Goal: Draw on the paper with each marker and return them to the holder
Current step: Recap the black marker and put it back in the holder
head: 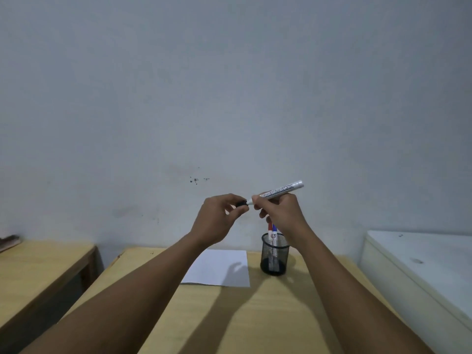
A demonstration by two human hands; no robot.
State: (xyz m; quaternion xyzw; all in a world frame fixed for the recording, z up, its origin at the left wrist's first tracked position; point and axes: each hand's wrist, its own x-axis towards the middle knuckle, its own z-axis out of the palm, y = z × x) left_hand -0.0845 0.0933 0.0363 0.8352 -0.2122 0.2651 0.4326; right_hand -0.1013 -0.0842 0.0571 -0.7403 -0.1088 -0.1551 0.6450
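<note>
Both hands are raised in front of the wall, above the table. My right hand grips a white board marker, which points left and slightly down. My left hand pinches the marker's black cap at the tip end; whether cap and marker touch I cannot tell. Below stands a black mesh holder with a red marker and a blue marker upright inside. A blank white sheet of paper lies flat on the wooden table, just left of the holder.
A second wooden table stands to the left across a gap, with a dark object at its far edge. A white chest-like unit borders the right side. A grey wall rises behind.
</note>
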